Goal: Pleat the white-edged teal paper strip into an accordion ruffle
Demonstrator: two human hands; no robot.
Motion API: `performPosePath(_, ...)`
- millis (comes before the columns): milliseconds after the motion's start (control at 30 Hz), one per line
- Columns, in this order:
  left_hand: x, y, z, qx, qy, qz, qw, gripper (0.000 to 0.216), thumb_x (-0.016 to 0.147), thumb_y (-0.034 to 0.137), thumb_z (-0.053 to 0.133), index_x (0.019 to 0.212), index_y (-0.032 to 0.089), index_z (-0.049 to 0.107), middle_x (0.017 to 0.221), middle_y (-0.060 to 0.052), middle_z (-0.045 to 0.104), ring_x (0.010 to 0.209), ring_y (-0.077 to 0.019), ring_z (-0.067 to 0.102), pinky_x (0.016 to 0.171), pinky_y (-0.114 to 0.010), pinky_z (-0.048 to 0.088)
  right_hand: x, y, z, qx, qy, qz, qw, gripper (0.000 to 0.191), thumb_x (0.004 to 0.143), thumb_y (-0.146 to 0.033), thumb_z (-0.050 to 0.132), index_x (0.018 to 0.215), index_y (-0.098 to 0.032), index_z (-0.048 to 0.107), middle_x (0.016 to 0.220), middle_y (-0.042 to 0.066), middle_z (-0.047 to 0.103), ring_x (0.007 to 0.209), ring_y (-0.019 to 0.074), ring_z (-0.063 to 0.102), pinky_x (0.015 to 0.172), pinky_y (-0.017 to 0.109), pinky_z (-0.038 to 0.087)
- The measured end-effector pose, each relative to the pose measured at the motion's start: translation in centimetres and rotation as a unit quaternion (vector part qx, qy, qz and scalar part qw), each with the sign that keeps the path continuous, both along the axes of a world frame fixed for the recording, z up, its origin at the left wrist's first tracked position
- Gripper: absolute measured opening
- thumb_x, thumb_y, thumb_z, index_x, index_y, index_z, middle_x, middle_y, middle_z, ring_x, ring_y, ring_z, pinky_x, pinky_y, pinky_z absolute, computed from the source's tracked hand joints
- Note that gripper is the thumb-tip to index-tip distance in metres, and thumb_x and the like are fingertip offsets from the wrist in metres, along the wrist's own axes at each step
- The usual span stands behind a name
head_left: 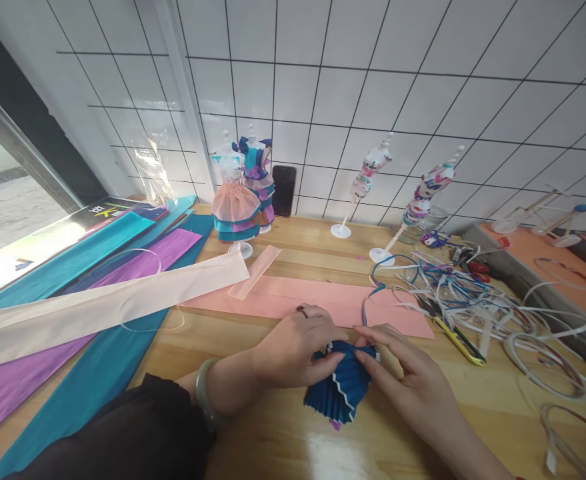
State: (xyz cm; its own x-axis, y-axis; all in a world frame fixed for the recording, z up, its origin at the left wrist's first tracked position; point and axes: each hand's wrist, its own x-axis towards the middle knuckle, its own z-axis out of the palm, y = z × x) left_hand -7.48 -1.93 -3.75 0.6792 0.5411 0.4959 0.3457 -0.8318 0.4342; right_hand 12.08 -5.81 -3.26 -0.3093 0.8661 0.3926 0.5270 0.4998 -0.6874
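Observation:
A pleated dark blue piece of fabric (340,390) with a white wavy edge hangs between both hands above the wooden table. My left hand (295,347) is closed on its upper left edge, thumb on top. At the upper right edge, my right hand (405,370) pinches the same fabric between thumb and forefinger. A thin blue strip (365,307) runs up from the right fingertips toward the tangle of strips. A bit of purple shows under the fabric's lower tip. Behind the hands lies a flat pink strip of cloth (303,297).
Two dressed mini mannequins (235,200) and two others on stands (370,167) line the wall, with a phone (285,190) between them. Long cloth strips (97,303) cover the left. Tangled ribbons (453,287) and a yellow cutter knife (460,341) lie right.

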Motion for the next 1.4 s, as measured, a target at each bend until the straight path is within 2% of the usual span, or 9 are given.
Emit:
performPosePath(233, 0.15, 0.41, -0.43, 0.021, -0.041, -0.015, 0.999, 0.017, 0.083, 0.016, 0.045, 0.088, 0.015, 0.062, 0.074, -0.004, 0.066, 0.074, -0.0135, 0.056, 0.075, -0.029, 0.042, -0.1, -0.01, 0.03, 0.01, -0.006, -0.008, 1.0, 0.023, 0.082, -0.02, 0.053, 0.105, -0.025, 0.057, 0.087, 0.004, 0.063, 0.084, 0.0181, 0.06, 0.071, 0.03, 0.05)
performPosePath(400, 0.14, 0.52, -0.88, 0.011, -0.061, -0.023, 0.998, 0.017, 0.084, 0.017, 0.046, 0.086, 0.014, 0.062, 0.076, -0.004, 0.066, 0.075, -0.0129, 0.056, 0.076, -0.028, 0.043, -0.01, 0.07, -0.15, -0.016, -0.014, -0.004, 1.0, 0.024, 0.081, -0.023, 0.056, 0.105, -0.025, 0.058, 0.099, 0.006, 0.063, 0.094, 0.019, 0.059, 0.079, 0.032, 0.05)
performPosePath(633, 0.03, 0.51, -0.52, -0.013, -0.045, -0.024, 0.999, 0.022, 0.087, 0.021, 0.042, 0.083, 0.015, 0.063, 0.07, -0.004, 0.065, 0.072, -0.0123, 0.056, 0.073, -0.027, 0.043, 0.08, 0.18, 0.08, -0.026, 0.017, -0.008, 0.999, 0.015, 0.083, -0.024, 0.053, 0.094, -0.023, 0.064, 0.092, 0.007, 0.066, 0.088, 0.0199, 0.062, 0.073, 0.031, 0.052)
performPosePath(867, -0.02, 0.45, -0.52, -0.029, -0.063, -0.008, 0.998, 0.022, 0.087, 0.022, 0.043, 0.095, 0.017, 0.063, 0.071, -0.002, 0.064, 0.071, -0.0122, 0.055, 0.073, -0.025, 0.042, 0.07, 0.15, 0.02, -0.005, 0.028, -0.001, 1.0, 0.018, 0.083, -0.018, 0.053, 0.098, -0.025, 0.062, 0.094, 0.005, 0.066, 0.088, 0.0168, 0.061, 0.074, 0.028, 0.05)
performPosePath(1067, 0.02, 0.33, -0.52, -0.019, -0.063, -0.01, 0.998, 0.024, 0.088, 0.021, 0.042, 0.103, 0.017, 0.06, 0.076, -0.003, 0.066, 0.072, -0.012, 0.056, 0.076, -0.026, 0.043, 0.08, 0.1, -0.13, 0.009, 0.013, -0.001, 1.0, 0.021, 0.083, -0.017, 0.052, 0.102, -0.025, 0.06, 0.096, 0.005, 0.065, 0.091, 0.018, 0.06, 0.076, 0.03, 0.05)
performPosePath(1167, 0.1, 0.19, -0.71, 0.02, -0.062, -0.004, 0.998, 0.025, 0.087, 0.02, 0.043, 0.108, 0.017, 0.057, 0.086, -0.005, 0.068, 0.076, -0.0134, 0.057, 0.077, -0.028, 0.043, 0.04, 0.11, -0.09, 0.02, 0.004, -0.008, 1.0, 0.026, 0.082, -0.018, 0.055, 0.107, -0.026, 0.058, 0.098, 0.005, 0.064, 0.093, 0.0186, 0.06, 0.077, 0.03, 0.05)
performPosePath(1267, 0.13, 0.08, -0.85, 0.058, -0.078, -0.003, 0.995, 0.026, 0.086, 0.019, 0.046, 0.111, 0.016, 0.054, 0.091, -0.006, 0.068, 0.083, -0.0146, 0.058, 0.079, -0.03, 0.044, -0.1, 0.07, 0.23, 0.046, 0.0, 0.011, 0.999, 0.029, 0.082, -0.015, 0.054, 0.109, -0.026, 0.057, 0.091, 0.005, 0.064, 0.087, 0.0185, 0.06, 0.074, 0.031, 0.05)
performPosePath(1333, 0.08, 0.04, -0.73, 0.037, -0.11, 0.009, 0.993, 0.029, 0.083, 0.021, 0.05, 0.112, 0.016, 0.052, 0.094, -0.006, 0.067, 0.088, -0.0156, 0.057, 0.082, -0.031, 0.044, -0.22, -0.06, 0.55, 0.08, -0.005, 0.006, 0.997, 0.032, 0.082, -0.013, 0.053, 0.111, -0.026, 0.056, 0.084, 0.004, 0.064, 0.083, 0.0189, 0.06, 0.071, 0.034, 0.049)
performPosePath(1400, 0.01, 0.02, -0.48, -0.022, -0.159, 0.055, 0.985, 0.032, 0.08, 0.025, 0.055, 0.111, 0.015, 0.053, 0.094, -0.008, 0.066, 0.089, -0.0167, 0.057, 0.082, -0.031, 0.044, -0.3, -0.3, 0.84, 0.123, -0.015, -0.014, 0.992, 0.036, 0.08, -0.011, 0.055, 0.113, -0.027, 0.054, 0.081, 0.004, 0.064, 0.08, 0.0194, 0.059, 0.07, 0.035, 0.048)
